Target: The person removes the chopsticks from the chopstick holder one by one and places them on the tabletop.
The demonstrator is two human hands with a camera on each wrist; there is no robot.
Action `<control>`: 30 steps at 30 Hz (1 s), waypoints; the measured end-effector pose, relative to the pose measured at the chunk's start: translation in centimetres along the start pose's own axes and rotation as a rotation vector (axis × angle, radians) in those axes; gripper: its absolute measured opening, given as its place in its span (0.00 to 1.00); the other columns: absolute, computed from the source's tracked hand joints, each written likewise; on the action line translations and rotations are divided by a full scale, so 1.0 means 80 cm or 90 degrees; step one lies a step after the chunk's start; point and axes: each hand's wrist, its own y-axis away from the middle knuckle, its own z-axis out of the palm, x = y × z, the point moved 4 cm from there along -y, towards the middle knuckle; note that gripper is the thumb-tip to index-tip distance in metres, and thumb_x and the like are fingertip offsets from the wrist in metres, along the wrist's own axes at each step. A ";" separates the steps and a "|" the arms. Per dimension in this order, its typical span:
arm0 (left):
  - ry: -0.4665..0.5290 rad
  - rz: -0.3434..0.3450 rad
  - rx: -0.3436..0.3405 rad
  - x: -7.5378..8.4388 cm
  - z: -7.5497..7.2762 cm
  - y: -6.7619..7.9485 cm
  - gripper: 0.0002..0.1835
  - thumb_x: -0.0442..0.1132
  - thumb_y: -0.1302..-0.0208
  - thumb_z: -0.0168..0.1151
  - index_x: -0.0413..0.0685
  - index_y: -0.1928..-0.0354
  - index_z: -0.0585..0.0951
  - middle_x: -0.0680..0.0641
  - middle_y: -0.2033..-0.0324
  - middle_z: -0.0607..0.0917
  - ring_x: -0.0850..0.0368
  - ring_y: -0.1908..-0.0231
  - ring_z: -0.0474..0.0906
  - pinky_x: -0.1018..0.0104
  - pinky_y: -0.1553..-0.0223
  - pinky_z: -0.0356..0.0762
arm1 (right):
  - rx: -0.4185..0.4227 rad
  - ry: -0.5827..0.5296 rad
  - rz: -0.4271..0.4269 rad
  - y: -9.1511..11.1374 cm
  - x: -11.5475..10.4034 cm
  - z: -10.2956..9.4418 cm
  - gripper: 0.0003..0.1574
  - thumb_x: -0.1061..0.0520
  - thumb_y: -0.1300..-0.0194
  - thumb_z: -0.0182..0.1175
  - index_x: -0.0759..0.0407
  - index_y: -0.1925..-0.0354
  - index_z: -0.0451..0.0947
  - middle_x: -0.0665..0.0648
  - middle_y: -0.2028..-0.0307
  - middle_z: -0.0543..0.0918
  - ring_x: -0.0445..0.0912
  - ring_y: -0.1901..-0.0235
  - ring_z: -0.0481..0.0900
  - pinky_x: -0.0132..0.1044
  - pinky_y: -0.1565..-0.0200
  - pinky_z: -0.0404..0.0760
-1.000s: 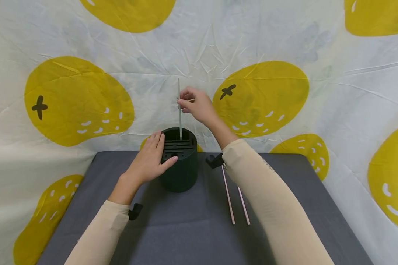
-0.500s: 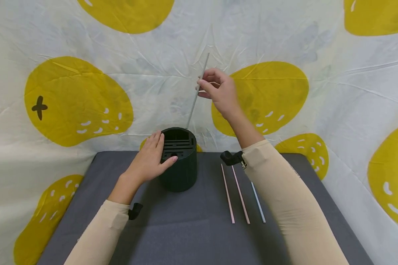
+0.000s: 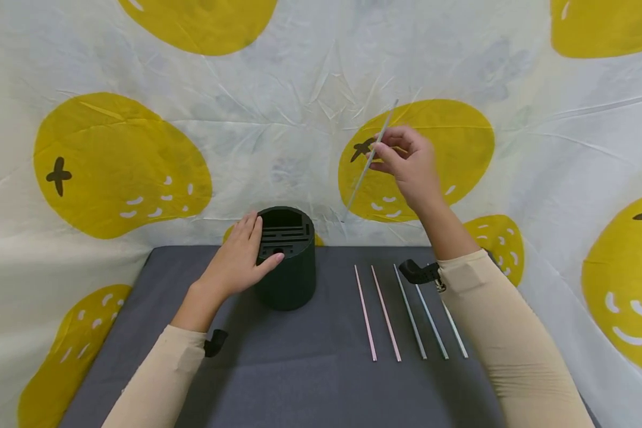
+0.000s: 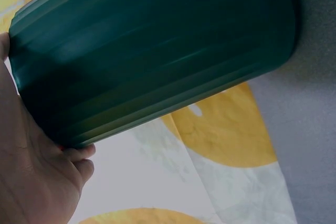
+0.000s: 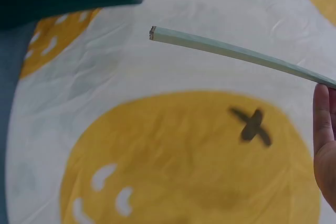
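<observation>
In the head view my right hand [image 3: 412, 163] pinches a thin pale green chopstick [image 3: 361, 180] between thumb and fingers, tilted in the air right of the holder. Its square end [image 5: 153, 33] points away from the hand in the right wrist view. My left hand [image 3: 235, 258] rests on the left side of a dark green round knife holder [image 3: 294, 279], fingers straight along the rim, thumb stretched over the front edge. Slots and a wide rear opening show in its top. The left wrist view shows the holder's smooth wall [image 4: 157, 40] beside the palm.
Several chopsticks lie side by side right of the holder: two pink [image 3: 386, 315], two bluish [image 3: 432, 321], and a whitish one [image 3: 455, 330] close to the right sleeve. A grey cloth covers the table [image 3: 321, 380]. Behind it hangs a white sheet [image 3: 278, 148] with yellow fruit prints.
My right hand has lifted the chopstick from the holder's rear opening and carried it right, tilting it. More chopsticks on the table came into sight. The left hand stays in place.
</observation>
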 end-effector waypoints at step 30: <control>0.012 0.005 -0.003 0.004 -0.003 -0.002 0.56 0.78 0.39 0.32 0.43 0.23 0.40 0.45 0.23 0.36 0.44 0.23 0.35 0.44 0.25 0.43 | -0.037 0.489 0.224 0.144 0.147 -0.249 0.22 0.54 0.31 0.59 0.70 0.47 0.77 0.66 0.60 0.84 0.33 0.72 0.82 0.25 0.70 0.83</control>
